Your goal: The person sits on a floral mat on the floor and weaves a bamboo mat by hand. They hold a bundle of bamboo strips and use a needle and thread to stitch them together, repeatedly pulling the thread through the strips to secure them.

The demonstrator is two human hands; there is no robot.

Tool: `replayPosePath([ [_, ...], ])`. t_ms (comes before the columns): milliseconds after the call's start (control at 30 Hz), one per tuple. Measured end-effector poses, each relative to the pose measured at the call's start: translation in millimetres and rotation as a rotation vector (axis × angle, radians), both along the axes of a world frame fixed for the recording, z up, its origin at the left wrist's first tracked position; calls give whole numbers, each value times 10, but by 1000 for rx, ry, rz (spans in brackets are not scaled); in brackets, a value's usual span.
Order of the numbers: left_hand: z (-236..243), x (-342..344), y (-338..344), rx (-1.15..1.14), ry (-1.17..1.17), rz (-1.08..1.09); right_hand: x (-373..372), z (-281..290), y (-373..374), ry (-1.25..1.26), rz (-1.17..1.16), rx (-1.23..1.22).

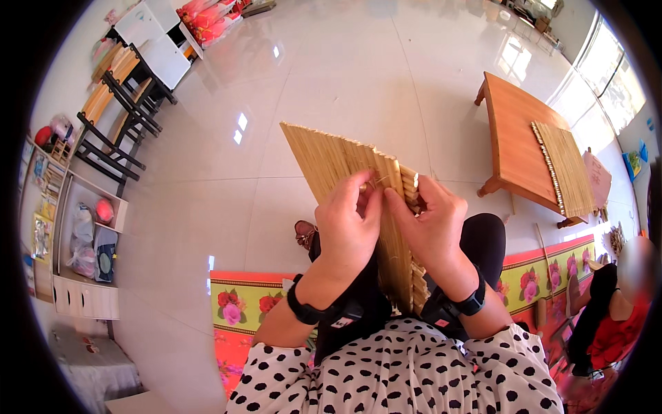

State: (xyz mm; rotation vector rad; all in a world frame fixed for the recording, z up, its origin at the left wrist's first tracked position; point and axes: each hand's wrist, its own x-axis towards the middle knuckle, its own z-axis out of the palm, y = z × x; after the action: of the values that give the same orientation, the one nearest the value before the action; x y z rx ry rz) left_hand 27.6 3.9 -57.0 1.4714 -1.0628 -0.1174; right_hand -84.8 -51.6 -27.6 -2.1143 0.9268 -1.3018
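A mat of straw-coloured stalks (331,155) stands upright between my knees, its stalks laid side by side. My left hand (348,224) is closed in a pinch against the mat's near face, around a thin strand or stalk end too small to make out. My right hand (436,219) grips the mat's right part, thumb on the near face and fingers curled around the cut stalk ends. Both thumb tips lie close together at a seam between the stalks. The mat's lower part goes down between my legs, partly hidden by my wrists.
To the right, a wooden table (517,155) bears another stalk mat (565,165). A person in red (614,331) sits at the lower right on a floral floor mat (238,307). Chairs (131,103) and an open shelf unit (86,290) line the left wall.
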Motion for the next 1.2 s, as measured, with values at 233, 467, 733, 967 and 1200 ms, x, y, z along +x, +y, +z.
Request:
replayPosePath([
  [233, 218, 377, 256, 43, 679, -617, -30, -40, -10, -9, 31, -24],
  [467, 153, 365, 240, -387, 868, -815, 107, 9, 71, -60, 93, -98],
  [733, 337, 443, 250, -290, 631, -799, 129, 32, 99, 46, 103, -163],
  [967, 406, 500, 374, -240, 628, -803, 113, 115, 148, 78, 102, -118],
  [1200, 441, 490, 379, -175, 575, -704, 86, 173, 151, 137, 99, -111],
])
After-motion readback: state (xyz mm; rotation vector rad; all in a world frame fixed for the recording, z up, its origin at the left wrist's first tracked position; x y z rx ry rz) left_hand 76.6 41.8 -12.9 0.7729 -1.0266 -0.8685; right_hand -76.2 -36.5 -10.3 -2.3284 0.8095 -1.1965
